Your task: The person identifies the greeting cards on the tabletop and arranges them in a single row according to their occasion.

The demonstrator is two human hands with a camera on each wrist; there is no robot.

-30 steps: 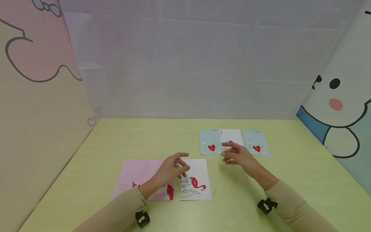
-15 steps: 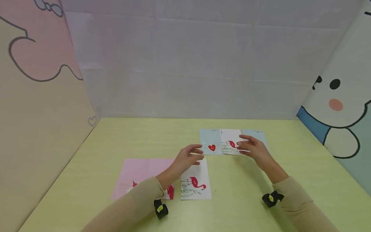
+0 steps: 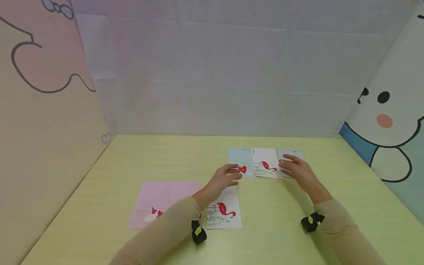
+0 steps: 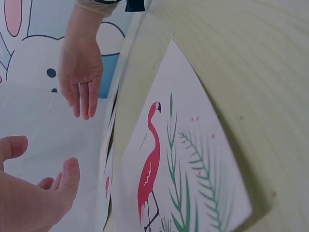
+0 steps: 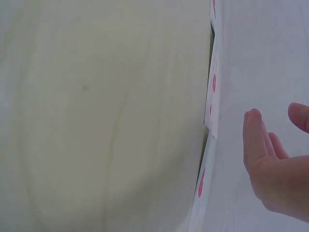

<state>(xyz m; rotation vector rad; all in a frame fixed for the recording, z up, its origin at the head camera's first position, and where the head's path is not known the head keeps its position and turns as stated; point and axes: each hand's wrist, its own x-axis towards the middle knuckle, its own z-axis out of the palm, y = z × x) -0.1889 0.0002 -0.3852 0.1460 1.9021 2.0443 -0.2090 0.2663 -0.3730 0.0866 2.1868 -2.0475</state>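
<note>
In the head view my left hand (image 3: 220,183) hovers over the top of the near flamingo card (image 3: 224,215), its fingertips in line with the left blue heart card (image 3: 239,156). Its fingers are loosely extended and hold nothing. My right hand (image 3: 300,173) floats in front of the right blue card (image 3: 289,151), covering much of it; the right wrist view shows that hand's fingers (image 5: 256,137) apart from the cards. Between the two blue cards lies a white flamingo card (image 3: 266,163). A pink unicorn card (image 3: 159,198) lies at the left, partly behind my left forearm.
All the cards lie flat on a pale yellow-green table (image 3: 109,206). A whitish sheet (image 3: 212,81) hangs behind the table's far edge. Walls with cartoon drawings stand at the left (image 3: 49,121) and right (image 3: 387,110).
My left hand has moved right and forward from the near flamingo card toward the back row. The right hand has shifted right, uncovering the middle flamingo card and covering the right blue one.
</note>
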